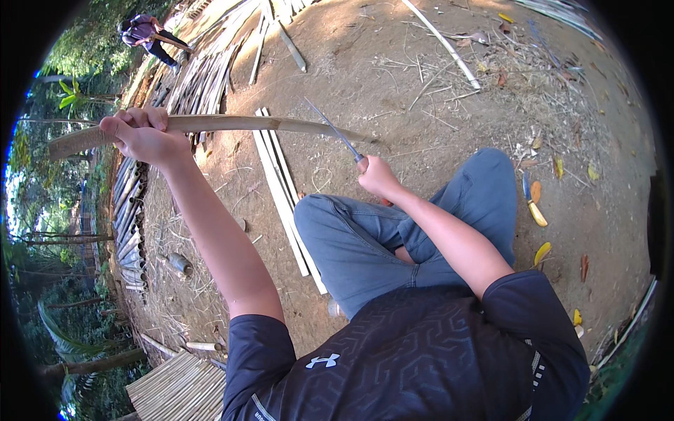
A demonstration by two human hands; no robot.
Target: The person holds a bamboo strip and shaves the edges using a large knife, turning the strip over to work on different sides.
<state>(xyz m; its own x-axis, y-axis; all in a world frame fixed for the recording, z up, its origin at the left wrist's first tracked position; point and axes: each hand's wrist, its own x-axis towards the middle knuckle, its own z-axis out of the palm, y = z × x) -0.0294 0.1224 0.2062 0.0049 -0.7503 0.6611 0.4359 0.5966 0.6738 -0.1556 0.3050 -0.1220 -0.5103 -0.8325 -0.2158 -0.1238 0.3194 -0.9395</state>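
Observation:
A long, slightly curved bamboo strip (239, 123) spans the upper left, its far end reaching down toward the soil. My left hand (149, 135) is closed round it near its left end, arm stretched out. In my right hand (380, 178), in front of my bent legs, is a knife (342, 137) with a narrow blade; the fingers are wrapped round its handle. The blade points up and left and crosses the strip near its far end; whether they touch I cannot tell. Pale split bamboo strips (279, 196) lie on the ground beside my knee.
A second knife (535, 212) with a yellowish handle lies right of my legs, among yellow leaves (542, 252). Stacked bamboo poles (129, 231) line the left, with a slatted bamboo panel (179, 387) below. A bamboo pole (449, 49) lies ahead. Another person (149, 36) bends over at far left.

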